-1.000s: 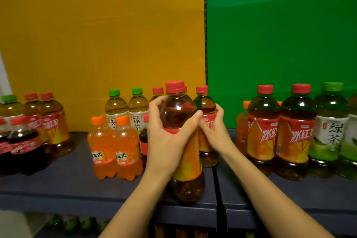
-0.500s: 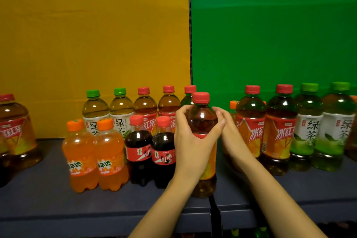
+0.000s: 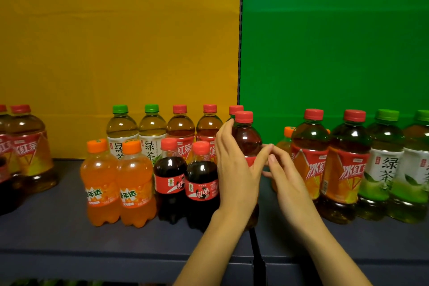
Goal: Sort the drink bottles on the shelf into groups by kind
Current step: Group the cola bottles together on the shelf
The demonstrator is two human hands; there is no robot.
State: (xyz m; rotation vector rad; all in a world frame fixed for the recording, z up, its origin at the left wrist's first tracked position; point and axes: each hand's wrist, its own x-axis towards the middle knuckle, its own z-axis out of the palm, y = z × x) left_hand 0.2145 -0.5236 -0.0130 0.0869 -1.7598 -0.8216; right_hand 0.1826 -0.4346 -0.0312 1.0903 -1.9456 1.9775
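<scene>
Left hand point(image 3: 236, 176): fingers curled round the iced-tea bottle point(image 3: 246, 139) from its left side. The thumb is laid across the front along the red label band, in a full wrap. Right hand point(image 3: 286, 183): fingers loosely extended and closed on nothing, just beside the bottle's right flank. Its index tip meets the left thumb tip in front of the label. Whether the right fingers touch the plastic cannot be told.

Iced-tea bottle: clear plastic, red screw cap point(image 3: 243, 116), dark red-brown liquid in the rounded shoulder, red band below. The lower label is mostly hidden by the left hand. The bottle is upright, over the seam point(image 3: 255, 246) where two sections of the dark shelf point(image 3: 46, 234) meet, toward the front edge. The base is partly hidden, so contact with the shelf is unclear.

Front row, left of the seam: two cola bottles point(image 3: 202, 188) just beside the left hand, then two orange soda bottles point(image 3: 137, 183). Behind them, against the yellow panel point(image 3: 116, 30), stand two green-capped tea bottles point(image 3: 121, 127) and then the red-capped tea bottles point(image 3: 180, 127).

Right of the seam, before the green panel point(image 3: 336, 30): two large iced-tea bottles point(image 3: 348, 169), then large green-tea bottles point(image 3: 385, 169). A small orange-capped bottle point(image 3: 286, 140) is tucked behind. Near the shelf's left end there are more iced-tea bottles point(image 3: 30, 146).
</scene>
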